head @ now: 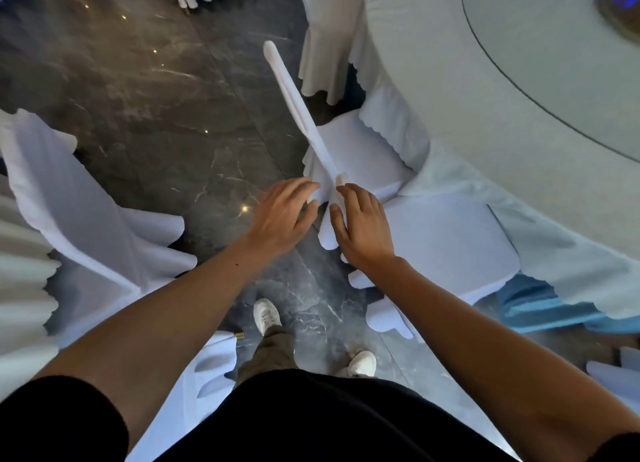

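Reaching forward with both bare arms, we meet at the near top corner of one chair cover.

- Chair cover: white cloth, stretched over a chair back seen almost edge-on. It runs away from us as a narrow strip. Its seat lies on the right of the back, tucked against the tablecloth hem. A scalloped flap of the cover hangs down between our two hands.
- Left hand: on the left face of the corner, fingers nearly straight. The thumb sits below them, and a fold of the cover is pinched between thumb and fingertips.
- Right hand: on the right face of the same corner. Fingers lie along the top edge and the thumb rests against the hanging flap. We cannot tell whether it nips the cloth or only rests there.
- The two hands are just beside each other, parted only by the flap.
- Second covered chair: white, just right of the right hand, its seat towards the table.
- Third covered chair: white, well apart on the left.
- Round table: upper right, white tablecloth with scalloped hem, glass turntable on top.
- Floor: dark veined stone, glossy.
- Our white shoes stand on the floor below the hands.
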Demonstrator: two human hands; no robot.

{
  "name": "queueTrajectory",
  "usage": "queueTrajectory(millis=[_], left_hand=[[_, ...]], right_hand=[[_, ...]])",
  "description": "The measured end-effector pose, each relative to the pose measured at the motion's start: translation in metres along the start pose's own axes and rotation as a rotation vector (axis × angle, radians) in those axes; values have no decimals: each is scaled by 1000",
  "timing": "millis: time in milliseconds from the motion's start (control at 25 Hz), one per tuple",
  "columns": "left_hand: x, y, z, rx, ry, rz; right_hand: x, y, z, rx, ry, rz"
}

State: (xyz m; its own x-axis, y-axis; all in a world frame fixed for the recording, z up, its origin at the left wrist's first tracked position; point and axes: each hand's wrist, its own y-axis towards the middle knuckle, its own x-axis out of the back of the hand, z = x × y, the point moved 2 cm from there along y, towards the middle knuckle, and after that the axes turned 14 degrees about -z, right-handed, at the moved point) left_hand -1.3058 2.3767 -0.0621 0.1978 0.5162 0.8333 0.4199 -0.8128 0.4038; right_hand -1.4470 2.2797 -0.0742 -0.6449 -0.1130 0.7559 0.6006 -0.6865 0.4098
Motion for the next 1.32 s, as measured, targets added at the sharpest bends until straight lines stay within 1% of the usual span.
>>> queueTrajectory(millis=[120,160,320,360,520,560,640,720,760,920,960,1120,1320], left_hand=[[21,31,60,43,2,-98],[21,37,60,36,-10,-106],[71,57,167,126,-16,-182],[73,57,170,117,-17,-175],[112,80,262,199,17,-230],[113,80,264,181,17,-226],[118,96,296,199,33,-207],[117,122,328,222,26,-206],[118,125,329,207,18,-213],[104,202,397,210,31,-214],[102,212,405,207,34,-211],[93,303,459,193,61,-183],[79,411,516,128,53,-143]], right_hand=[[-40,48,43,111,-28,23],[-39,53,43,105,-31,34],[-112,117,122,173,-82,84],[-113,119,122,173,-95,77],[-174,174,179,244,-94,124],[-176,174,181,258,-90,116],[-203,204,197,266,-97,147],[-233,238,204,250,-106,174],[-234,240,205,268,-95,158],[-299,330,204,273,-67,169],[-306,340,203,276,-54,159],[-348,440,203,195,10,108],[-389,548,198,146,9,89]])
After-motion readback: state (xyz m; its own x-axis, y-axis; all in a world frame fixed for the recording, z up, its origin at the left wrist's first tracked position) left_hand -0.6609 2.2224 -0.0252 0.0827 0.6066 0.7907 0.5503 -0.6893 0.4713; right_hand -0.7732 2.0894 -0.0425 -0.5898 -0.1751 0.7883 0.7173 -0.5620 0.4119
